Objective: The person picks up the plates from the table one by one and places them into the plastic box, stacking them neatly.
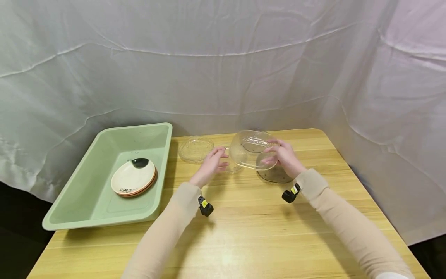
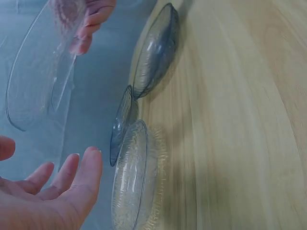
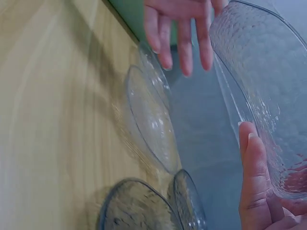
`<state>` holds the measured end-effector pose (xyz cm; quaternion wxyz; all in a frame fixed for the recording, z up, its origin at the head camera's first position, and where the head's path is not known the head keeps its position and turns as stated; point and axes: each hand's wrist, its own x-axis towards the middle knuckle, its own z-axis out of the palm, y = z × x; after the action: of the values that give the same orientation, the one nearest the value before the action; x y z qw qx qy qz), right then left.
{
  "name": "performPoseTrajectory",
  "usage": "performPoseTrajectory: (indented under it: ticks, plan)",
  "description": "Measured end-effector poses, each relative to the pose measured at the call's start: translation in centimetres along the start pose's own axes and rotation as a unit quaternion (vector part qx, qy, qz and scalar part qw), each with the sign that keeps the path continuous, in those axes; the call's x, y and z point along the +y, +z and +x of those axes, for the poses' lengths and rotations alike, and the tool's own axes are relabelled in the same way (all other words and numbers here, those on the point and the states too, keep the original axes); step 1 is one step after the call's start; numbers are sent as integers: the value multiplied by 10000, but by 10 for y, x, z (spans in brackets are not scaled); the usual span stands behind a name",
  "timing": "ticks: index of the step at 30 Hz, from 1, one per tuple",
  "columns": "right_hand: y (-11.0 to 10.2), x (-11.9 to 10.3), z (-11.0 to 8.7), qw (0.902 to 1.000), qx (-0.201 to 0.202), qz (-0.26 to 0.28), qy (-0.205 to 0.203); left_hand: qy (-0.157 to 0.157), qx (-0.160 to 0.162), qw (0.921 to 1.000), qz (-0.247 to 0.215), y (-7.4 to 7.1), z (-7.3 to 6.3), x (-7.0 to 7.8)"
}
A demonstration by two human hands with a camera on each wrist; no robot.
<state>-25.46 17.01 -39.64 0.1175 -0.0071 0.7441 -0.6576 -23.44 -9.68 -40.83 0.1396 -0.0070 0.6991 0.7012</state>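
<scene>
A clear oval bowl (image 1: pixel 240 153) with a textured wall is held up off the table, tilted, by my right hand (image 1: pixel 283 157), which grips its right end. In the right wrist view, fingers (image 3: pixel 254 165) lie along the side of the bowl (image 3: pixel 273 91). Across from it, my left hand (image 1: pixel 210 162) is spread near the bowl's left end, with a gap between them in the left wrist view. Below stand a clear dish (image 2: pixel 127 187) near the left hand and a grey glass dish (image 1: pixel 273 176) under the right hand.
Another clear dish (image 1: pixel 196 150) stands at the back, beside a green basin (image 1: pixel 104 170) that holds stacked plates (image 1: pixel 134 176). A second grey dish (image 1: pixel 256 144) shows behind the raised bowl. A pale curtain (image 1: pixel 223 77) hangs behind the wooden table (image 1: pixel 244 240).
</scene>
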Motion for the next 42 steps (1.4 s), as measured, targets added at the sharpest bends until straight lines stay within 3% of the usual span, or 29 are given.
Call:
performPoseTrajectory:
  ticks: [4,10,17,23,42]
  plan:
    - [8,4,-2,9999,-153,21,-7,-210,63,9997,-58,-3,2,2]
    - [20,9,-3,9998,-169,-48,132,-346,-65,9992,211,-7,2,2]
    - [31,13,-3,9995,-261,-110,164,-281,-412,9982,322,-7,2,1]
    - [37,15,-5,9990,-280,-308,146,-286,-516,9977,323,-6,2,-3]
    - [54,25,-8,9977,-583,-344,46,-148,-174,9953,941,-7,-3,-16]
